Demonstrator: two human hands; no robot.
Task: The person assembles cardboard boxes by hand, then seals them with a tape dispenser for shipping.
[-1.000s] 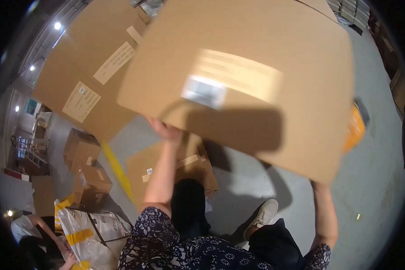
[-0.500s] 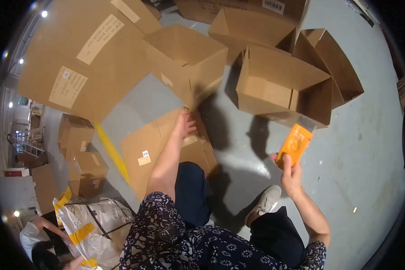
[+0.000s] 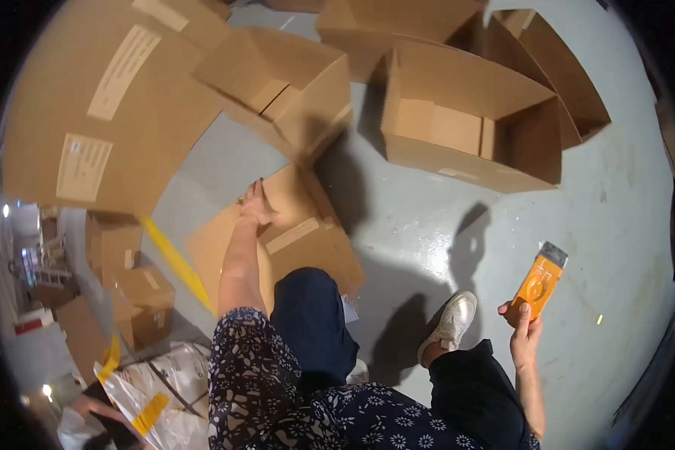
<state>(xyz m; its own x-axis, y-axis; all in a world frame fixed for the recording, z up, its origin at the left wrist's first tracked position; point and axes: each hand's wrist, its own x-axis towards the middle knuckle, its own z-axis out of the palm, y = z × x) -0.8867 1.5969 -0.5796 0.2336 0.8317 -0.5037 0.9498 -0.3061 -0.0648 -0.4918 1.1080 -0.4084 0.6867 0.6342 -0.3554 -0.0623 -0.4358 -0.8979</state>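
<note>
In front of my left knee lies a mostly flattened cardboard box [image 3: 307,251], its upper panel bowed up a little. My left hand [image 3: 255,208] grips the edge of that panel, with the thumb towards the right; some of the fingertips are hidden. Out to the right, above the grey floor, my right hand [image 3: 526,330] is wrapped round the lower end of an orange tape dispenser [image 3: 540,283]. Its dark grey end points up and away from me. Part of a pale sheet [image 3: 349,309] shows beside my left knee.
Open cardboard boxes stand beyond: one [image 3: 277,82] ahead, a wider one [image 3: 469,112] to its right, others behind. A large labelled carton [image 3: 127,97] fills the far left. Smaller cartons [image 3: 142,304], a yellow floor line [image 3: 176,262], a white wrapped bundle [image 3: 165,390] and another person [image 3: 90,420] are left.
My left hand has moved left and a little nearer, onto the panel, which now bows up. My right hand has carried the tape dispenser right and nearer. The view has shifted.
</note>
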